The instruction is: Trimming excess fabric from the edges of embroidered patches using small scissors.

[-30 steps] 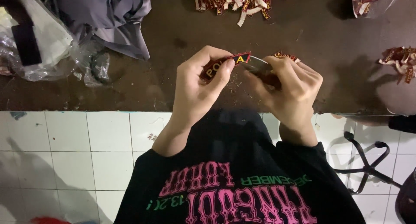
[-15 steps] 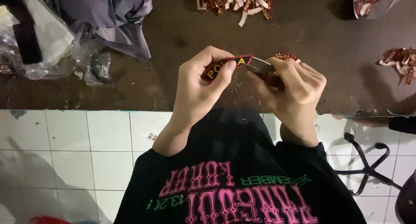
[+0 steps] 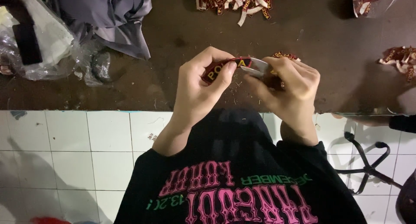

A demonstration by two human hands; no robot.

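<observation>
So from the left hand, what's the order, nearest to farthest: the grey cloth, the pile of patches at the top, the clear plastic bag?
1. Pile of patches: above the left hand, top centre.
2. Grey cloth: upper left; nearly as close.
3. Clear plastic bag: far left edge.

The right hand (image 3: 288,87) hides most of the small metal tool (image 3: 255,66) it pinches.

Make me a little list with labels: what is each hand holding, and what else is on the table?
Left hand: pinches a small dark red embroidered patch with yellow letters
Right hand: holds a small silvery metal tool against the patch's end
Surface: dark brown worn table
Top of table: pile of similar red patches
Right edge: smaller heap of red patches
Left: grey folded cloth, clear plastic bags
</observation>
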